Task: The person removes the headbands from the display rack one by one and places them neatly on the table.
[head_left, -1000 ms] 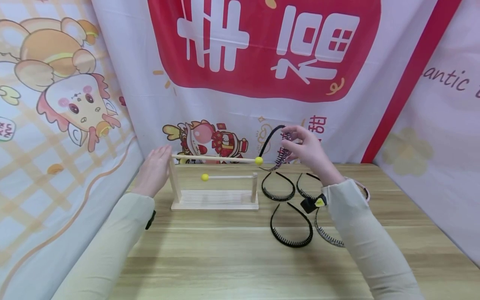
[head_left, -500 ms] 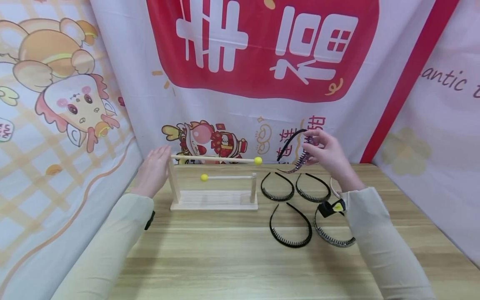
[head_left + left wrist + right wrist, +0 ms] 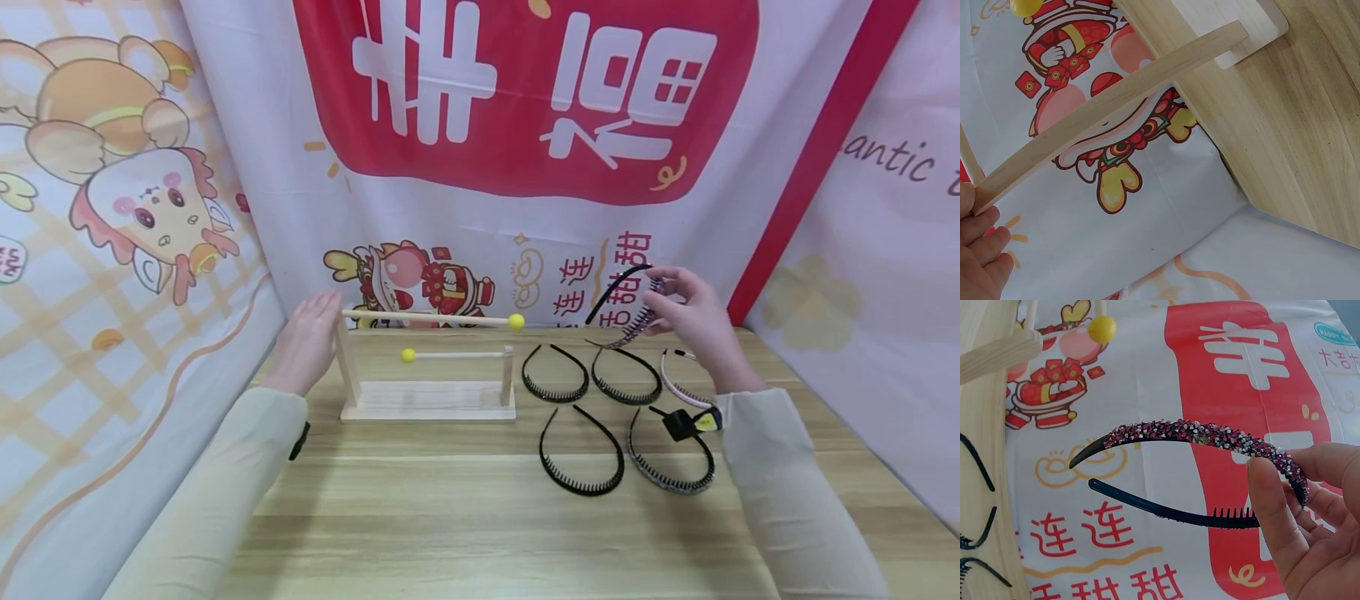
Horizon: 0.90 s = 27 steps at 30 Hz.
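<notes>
My right hand holds a headband above the back right of the table, pinched at its curve between thumb and fingers. Pink and silver stones cover its outside in the right wrist view, and black comb teeth line the inside. A pale wooden stand has two horizontal rods tipped with yellow balls; no headband hangs on either. At the top of its left post, my left hand grips the wood with its fingertips. Part of that grip is cut off in the left wrist view.
Several headbands lie right of the stand: black ones, a silver-grey one and a pale pink one partly behind the right wrist. Printed cloth hangs behind the wooden table.
My right hand has moved right with the stone-covered headband, away from the upper rod's yellow ball, uncovering the headbands on the table. The left hand stays on the stand's post.
</notes>
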Each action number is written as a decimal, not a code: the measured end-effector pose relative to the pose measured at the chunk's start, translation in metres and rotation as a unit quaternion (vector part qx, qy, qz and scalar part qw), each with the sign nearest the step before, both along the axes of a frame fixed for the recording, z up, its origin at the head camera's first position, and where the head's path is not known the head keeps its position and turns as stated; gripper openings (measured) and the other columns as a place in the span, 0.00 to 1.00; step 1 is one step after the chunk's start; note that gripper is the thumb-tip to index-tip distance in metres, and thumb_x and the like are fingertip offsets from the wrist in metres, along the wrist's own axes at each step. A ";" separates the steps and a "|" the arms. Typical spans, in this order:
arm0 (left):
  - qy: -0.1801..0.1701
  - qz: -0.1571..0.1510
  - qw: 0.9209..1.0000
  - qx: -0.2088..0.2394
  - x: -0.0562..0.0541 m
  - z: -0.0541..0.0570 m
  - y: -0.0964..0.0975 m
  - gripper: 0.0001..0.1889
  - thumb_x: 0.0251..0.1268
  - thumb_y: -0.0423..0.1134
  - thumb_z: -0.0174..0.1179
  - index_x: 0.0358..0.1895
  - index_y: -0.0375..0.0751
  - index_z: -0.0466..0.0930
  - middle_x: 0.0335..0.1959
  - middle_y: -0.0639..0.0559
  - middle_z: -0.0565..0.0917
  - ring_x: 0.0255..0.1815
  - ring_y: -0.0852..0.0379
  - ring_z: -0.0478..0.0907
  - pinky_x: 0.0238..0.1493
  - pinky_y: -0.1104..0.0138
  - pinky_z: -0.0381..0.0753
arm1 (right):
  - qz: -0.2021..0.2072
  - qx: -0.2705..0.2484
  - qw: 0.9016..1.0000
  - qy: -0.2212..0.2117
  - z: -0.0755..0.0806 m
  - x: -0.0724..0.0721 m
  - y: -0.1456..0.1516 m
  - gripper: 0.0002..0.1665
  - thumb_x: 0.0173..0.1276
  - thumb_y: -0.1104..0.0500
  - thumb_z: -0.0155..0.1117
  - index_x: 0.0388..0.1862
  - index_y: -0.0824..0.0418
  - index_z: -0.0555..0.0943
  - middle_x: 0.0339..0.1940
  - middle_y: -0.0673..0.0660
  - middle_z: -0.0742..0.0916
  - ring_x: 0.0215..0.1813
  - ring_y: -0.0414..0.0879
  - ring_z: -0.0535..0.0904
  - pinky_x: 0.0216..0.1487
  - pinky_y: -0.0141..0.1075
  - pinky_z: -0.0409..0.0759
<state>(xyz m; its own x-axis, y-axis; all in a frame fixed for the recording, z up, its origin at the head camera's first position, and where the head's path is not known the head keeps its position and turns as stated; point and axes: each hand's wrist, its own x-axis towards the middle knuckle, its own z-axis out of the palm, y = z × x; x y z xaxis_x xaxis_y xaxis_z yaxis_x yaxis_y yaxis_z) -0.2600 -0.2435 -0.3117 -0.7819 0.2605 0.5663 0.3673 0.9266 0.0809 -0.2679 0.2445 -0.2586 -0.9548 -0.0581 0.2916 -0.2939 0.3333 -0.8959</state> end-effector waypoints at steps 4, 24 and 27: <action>0.002 0.000 1.000 0.001 0.000 0.000 0.000 0.20 0.66 0.25 0.46 0.60 0.21 0.62 0.60 0.27 0.66 0.61 0.33 0.62 0.67 0.49 0.52 | -0.023 0.002 1.000 -0.001 -0.004 0.003 0.010 0.26 0.65 0.53 0.61 0.59 0.61 0.69 0.41 0.59 0.74 0.31 0.45 0.81 0.33 0.40 0.84; 0.005 0.001 1.000 0.001 0.002 0.001 0.000 0.20 0.65 0.25 0.48 0.60 0.21 0.63 0.59 0.28 0.67 0.61 0.33 0.63 0.67 0.49 0.53 | 0.018 -0.152 0.988 0.005 -0.033 0.016 0.067 0.14 0.64 0.66 0.60 0.47 0.52 0.74 0.32 0.54 0.74 0.23 0.41 0.79 0.25 0.32 0.83; 0.003 0.002 1.000 0.001 0.003 0.002 0.001 0.20 0.65 0.25 0.48 0.60 0.21 0.63 0.59 0.28 0.67 0.61 0.33 0.62 0.67 0.49 0.53 | 0.030 -0.180 0.983 0.013 -0.035 0.017 0.075 0.14 0.64 0.68 0.59 0.46 0.55 0.74 0.32 0.54 0.74 0.23 0.41 0.79 0.25 0.32 0.83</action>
